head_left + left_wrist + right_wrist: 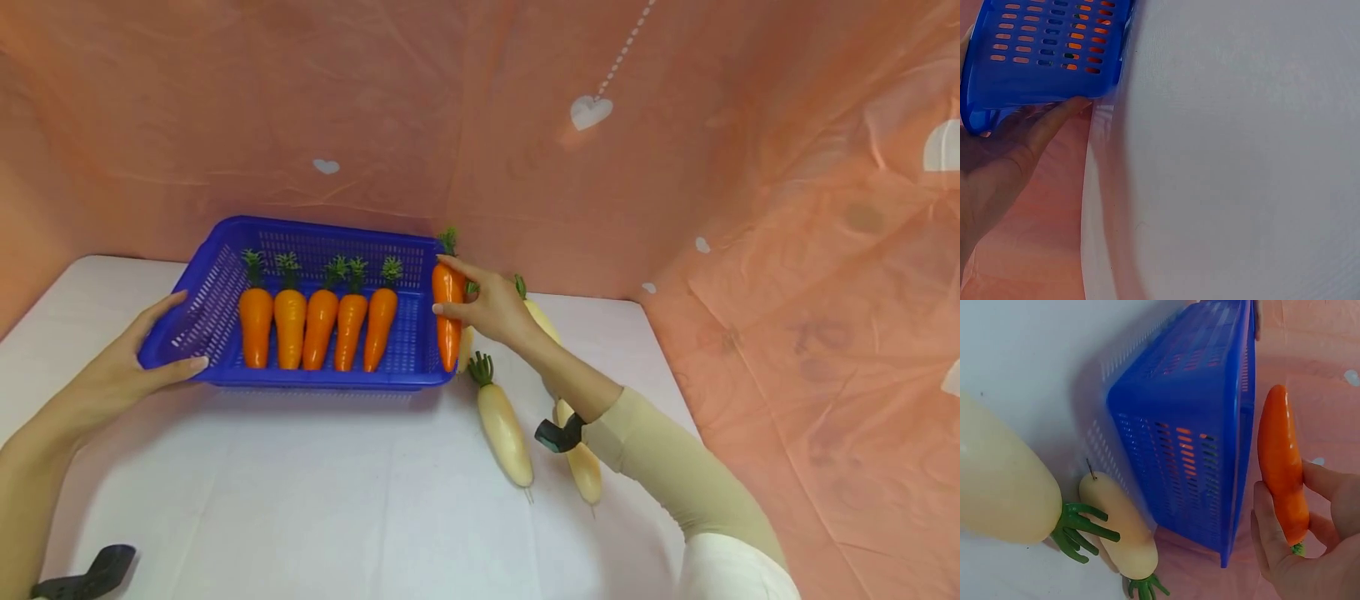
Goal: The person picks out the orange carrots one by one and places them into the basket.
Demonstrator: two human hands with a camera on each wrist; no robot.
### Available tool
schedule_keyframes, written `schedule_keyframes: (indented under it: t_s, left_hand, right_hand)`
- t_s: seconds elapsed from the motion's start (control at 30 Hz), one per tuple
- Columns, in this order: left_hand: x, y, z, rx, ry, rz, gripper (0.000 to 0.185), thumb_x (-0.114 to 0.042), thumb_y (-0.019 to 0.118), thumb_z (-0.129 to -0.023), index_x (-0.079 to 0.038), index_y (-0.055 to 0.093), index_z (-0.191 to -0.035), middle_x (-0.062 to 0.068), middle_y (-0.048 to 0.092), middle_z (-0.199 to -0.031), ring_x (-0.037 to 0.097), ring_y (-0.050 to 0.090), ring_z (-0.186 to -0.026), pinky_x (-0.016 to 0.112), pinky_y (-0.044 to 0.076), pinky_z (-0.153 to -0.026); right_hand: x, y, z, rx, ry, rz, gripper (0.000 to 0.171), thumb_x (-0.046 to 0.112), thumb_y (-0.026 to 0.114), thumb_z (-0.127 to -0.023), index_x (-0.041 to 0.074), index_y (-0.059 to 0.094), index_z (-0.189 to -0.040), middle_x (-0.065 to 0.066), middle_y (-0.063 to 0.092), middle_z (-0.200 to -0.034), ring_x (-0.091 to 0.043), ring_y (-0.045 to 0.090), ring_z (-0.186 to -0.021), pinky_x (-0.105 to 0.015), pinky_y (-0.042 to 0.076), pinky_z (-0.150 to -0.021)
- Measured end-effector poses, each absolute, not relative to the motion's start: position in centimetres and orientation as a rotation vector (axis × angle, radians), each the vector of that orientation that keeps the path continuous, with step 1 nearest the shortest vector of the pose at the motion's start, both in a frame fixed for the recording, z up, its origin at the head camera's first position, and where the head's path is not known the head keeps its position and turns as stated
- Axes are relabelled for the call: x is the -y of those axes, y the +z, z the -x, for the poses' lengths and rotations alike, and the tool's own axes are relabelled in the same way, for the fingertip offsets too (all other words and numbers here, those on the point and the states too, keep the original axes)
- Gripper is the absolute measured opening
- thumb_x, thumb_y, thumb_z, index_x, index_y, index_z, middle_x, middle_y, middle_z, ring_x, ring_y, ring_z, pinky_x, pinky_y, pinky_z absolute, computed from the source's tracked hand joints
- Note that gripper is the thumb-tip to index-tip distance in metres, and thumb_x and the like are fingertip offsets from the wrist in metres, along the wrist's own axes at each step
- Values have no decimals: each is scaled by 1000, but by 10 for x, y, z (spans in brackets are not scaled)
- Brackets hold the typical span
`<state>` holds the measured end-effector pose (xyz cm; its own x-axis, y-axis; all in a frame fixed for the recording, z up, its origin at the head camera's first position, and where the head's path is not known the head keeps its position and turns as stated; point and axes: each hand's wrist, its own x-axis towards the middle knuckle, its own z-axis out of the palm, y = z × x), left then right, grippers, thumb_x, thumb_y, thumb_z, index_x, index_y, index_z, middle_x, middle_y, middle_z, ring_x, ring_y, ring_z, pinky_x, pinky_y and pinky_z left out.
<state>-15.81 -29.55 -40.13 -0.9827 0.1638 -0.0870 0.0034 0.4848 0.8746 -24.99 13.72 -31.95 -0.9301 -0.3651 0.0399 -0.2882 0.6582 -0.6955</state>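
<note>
1. The white table (315, 500) fills the lower part of the head view, backed by a pink cloth (675, 167) with small white hearts running from 9 o'clock round to 3 o'clock.

2. The blue basket (420, 367) sits on the table at about 11 o'clock from the person. Its slotted walls show clearly in both wrist views.

3. Three white radishes lie on the table outside the basket, at about 1 o'clock: one white radish (504, 427) is in plain view, a second (585, 471) is partly under the right forearm, and a third (542, 321) shows behind the right hand.

4. Five carrots (321, 327) lie side by side inside the basket, green tops toward 12 o'clock, filling its left and middle portion.

5. The left hand (123, 367) rests against the basket's left wall at 9 o'clock, fingers fairly straight, thumb along the near edge, steadying rather than clasping it.

6. The right hand (491, 308) grasps a sixth carrot (448, 312) between thumb and fingers, held just over the basket's right rim at 3 o'clock, tip down.

7. By the look of it, the carrot sorting is nearly complete: five are in, the sixth is at the rim but not yet set down, and the radishes remain outside.
</note>
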Motion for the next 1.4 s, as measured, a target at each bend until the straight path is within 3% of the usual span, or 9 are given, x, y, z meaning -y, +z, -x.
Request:
schedule_keyframes:
  t_s: [0.17, 0.37, 0.57, 0.67, 0.8, 0.9, 1.2, 1.4]
  left_hand:
    - [299, -403, 158, -2578, 1496, -136, 91, -25, 61, -99, -44, -6, -157, 26, -13, -161, 54, -13, -143, 71, -14, -109]
    - [301, -405, 158, -2567, 1516, -137, 90, -25, 62, -99, -46, -5, -156, 26, -12, -162, 54, -11, -144, 69, -14, -110]
    - [299, -407, 158, -2549, 1537, -136, 90, -24, 61, -99, -46, -4, -157, 25, -13, -162, 54, -10, -144, 68, -14, -111]
    - [299, -406, 158, -2552, 1532, -133, 89, -25, 61, -99, -46, -4, -157, 25, -14, -162, 53, -12, -144, 70, -14, -110]
    - [299, -406, 159, -2548, 1529, -128, 90, -25, 61, -99, -46, -5, -156, 25, -14, -162, 54, -13, -143, 72, -14, -108]
    - [299, -406, 159, -2533, 1543, -125, 90, -25, 60, -100, -46, -6, -156, 25, -15, -161, 55, -14, -143, 72, -14, -107]
    - [299, -405, 160, -2554, 1509, -126, 90, -26, 61, -99, -46, -5, -156, 26, -13, -162, 55, -12, -143, 74, -12, -108]
    - [298, -405, 159, -2555, 1514, -130, 90, -26, 61, -99, -45, -5, -157, 26, -13, -162, 55, -13, -143, 75, -12, -106]
  right_hand:
    - [-130, -328, 264, -2750, -1175, 547, 71, 28, 80, -86, 24, 48, -149, -14, 66, -119, -25, 69, -66, -27, 56, -59]
    - [-120, -334, 273, -2744, -1120, 533, 73, 29, 79, -86, 24, 46, -151, -14, 63, -126, -18, 64, -67, -24, 54, -59]
    - [-109, -333, 274, -2744, -1031, 560, 75, 31, 78, -87, 24, 43, -152, -14, 66, -117, -21, 62, -71, -25, 51, -59]
    - [-103, -333, 275, -2779, -938, 581, 78, 35, 78, -86, 25, 40, -154, -13, 65, -124, -23, 64, -82, -27, 52, -66]
    - [-93, -333, 277, -2789, -879, 585, 81, 32, 79, -86, 24, 38, -154, -12, 59, -137, -26, 63, -111, -35, 54, -89]
    - [-86, -334, 278, -2782, -901, 586, 81, 27, 80, -85, 22, 38, -154, -13, 57, -139, -28, 60, -119, -40, 52, -96]
    - [-63, -353, 279, -2708, -1106, 516, 77, 13, 82, -83, 18, 43, -150, -15, 64, -124, -24, 65, -103, -27, 54, -81]
    - [-52, -366, 278, -2713, -1135, 421, 77, 7, 80, -82, 16, 45, -149, -18, 60, -127, -28, 60, -111, -30, 54, -83]
